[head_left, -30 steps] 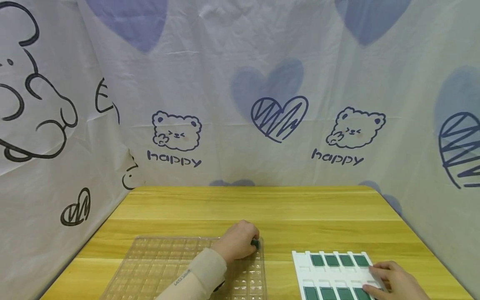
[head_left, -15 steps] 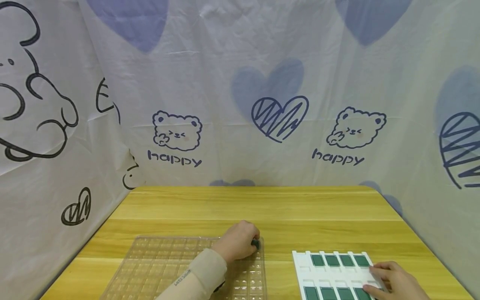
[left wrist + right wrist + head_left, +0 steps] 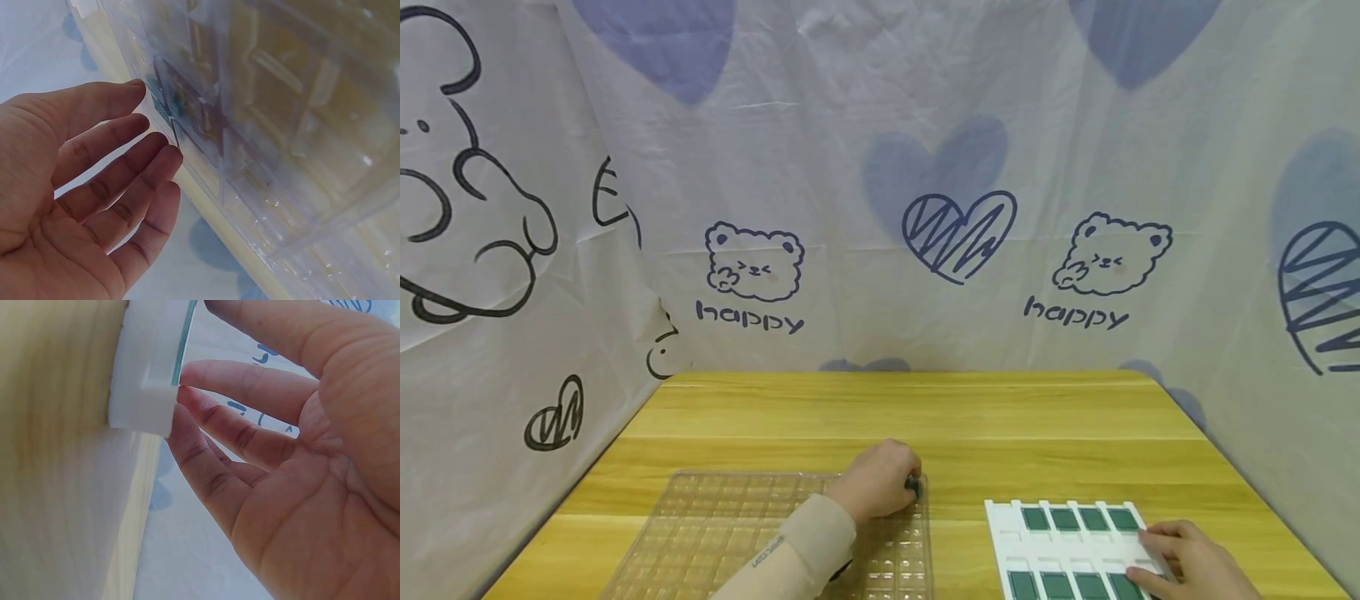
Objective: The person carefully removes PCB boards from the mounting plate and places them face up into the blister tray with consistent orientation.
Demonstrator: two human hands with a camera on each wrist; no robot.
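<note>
A clear plastic tray (image 3: pixel 730 533) with a grid of small compartments lies on the left of the wooden table. At its far right corner my left hand (image 3: pixel 880 479) pinches a small dark green tile (image 3: pixel 913 485). In the left wrist view, thumb and forefinger are right at the edge of this green tile (image 3: pixel 164 111), which sits at a compartment; the other fingers are loosely bent. To the right lies a white rack (image 3: pixel 1075 550) with two rows of green tiles (image 3: pixel 1064 519). My right hand (image 3: pixel 1198 562) rests its fingertips on the rack's right edge.
The wooden table (image 3: pixel 910 408) runs back to a hanging white cloth (image 3: pixel 850 333) printed with hearts and bears. More of this cloth hangs at the left and right sides. A strip of tabletop separates the clear tray from the white rack.
The left hand has shifted very slightly, and the green tile at its fingertips looks a little more tilted. The right hand and the rack have stayed in place.
</note>
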